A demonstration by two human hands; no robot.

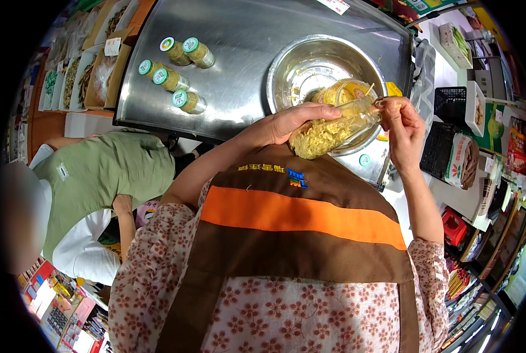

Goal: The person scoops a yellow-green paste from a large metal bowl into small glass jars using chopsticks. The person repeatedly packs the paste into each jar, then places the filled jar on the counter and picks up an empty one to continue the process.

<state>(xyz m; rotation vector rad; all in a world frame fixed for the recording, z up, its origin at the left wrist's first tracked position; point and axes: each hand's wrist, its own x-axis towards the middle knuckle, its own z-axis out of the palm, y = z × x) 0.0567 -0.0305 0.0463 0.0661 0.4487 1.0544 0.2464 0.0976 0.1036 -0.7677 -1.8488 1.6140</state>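
My left hand (307, 120) is wrapped round a clear jar (363, 117), tilted on its side with its mouth toward the right. Yellow shreds (319, 138) are packed mostly at its closed end. At the mouth is my right hand (401, 120), its fingers bent and pressed together; whether they hold shreds I cannot make out. Beyond and partly below the jar stands a wide steel basin (277, 76) with shreds stuck to its inside. Another clear container (336, 91) with yellow contents shows in the basin, partly hidden by the jar.
Several filled jars (183, 101) with green-and-white lids stand at the left of the steel table (233, 29). Boxes of dried goods (101, 76) line the far left. A person in a green apron (107, 182) bends down at my left. Black crates (442, 147) and shelves stand at right.
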